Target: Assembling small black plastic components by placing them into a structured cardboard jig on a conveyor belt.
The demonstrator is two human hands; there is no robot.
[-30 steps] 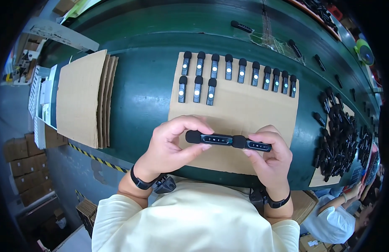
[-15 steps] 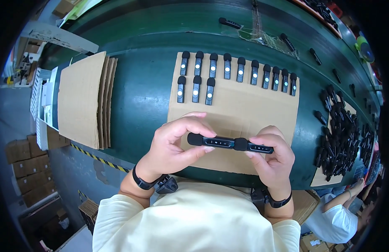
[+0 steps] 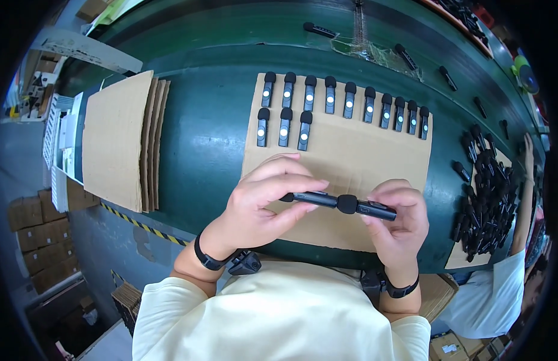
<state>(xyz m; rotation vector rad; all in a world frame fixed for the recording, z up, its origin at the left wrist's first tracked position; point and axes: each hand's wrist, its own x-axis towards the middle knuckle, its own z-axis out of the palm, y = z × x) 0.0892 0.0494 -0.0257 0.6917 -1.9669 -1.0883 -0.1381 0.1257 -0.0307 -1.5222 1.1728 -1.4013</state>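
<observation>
My left hand (image 3: 255, 204) pinches a black clip-on microphone (image 3: 326, 200) between thumb and fingers, its foam tip partly hidden by them. In my right hand (image 3: 404, 216) is a second black clip-on microphone (image 3: 378, 210), gripped near its plain end. The foam tip of this one touches or nearly touches the end of the left one, so the two lie in line. Both hover above the front part of a cardboard sheet (image 3: 351, 156). Toward the sheet's far side, microphones with round light spots lie in a long row (image 3: 330, 96) and a shorter row (image 3: 284, 127).
A large heap of black microphones (image 3: 489, 198) lies on cardboard at the right. Upright cardboard sheets (image 3: 113, 144) stand at the left of the green table (image 3: 198, 132). Several loose microphones lie along the far side. A co-worker's arm (image 3: 524, 204) reaches in at the right.
Both microphones have been rolled, so their narrow sides now show instead of the faces with small markings. The co-worker's arm has stretched forward past the heap.
</observation>
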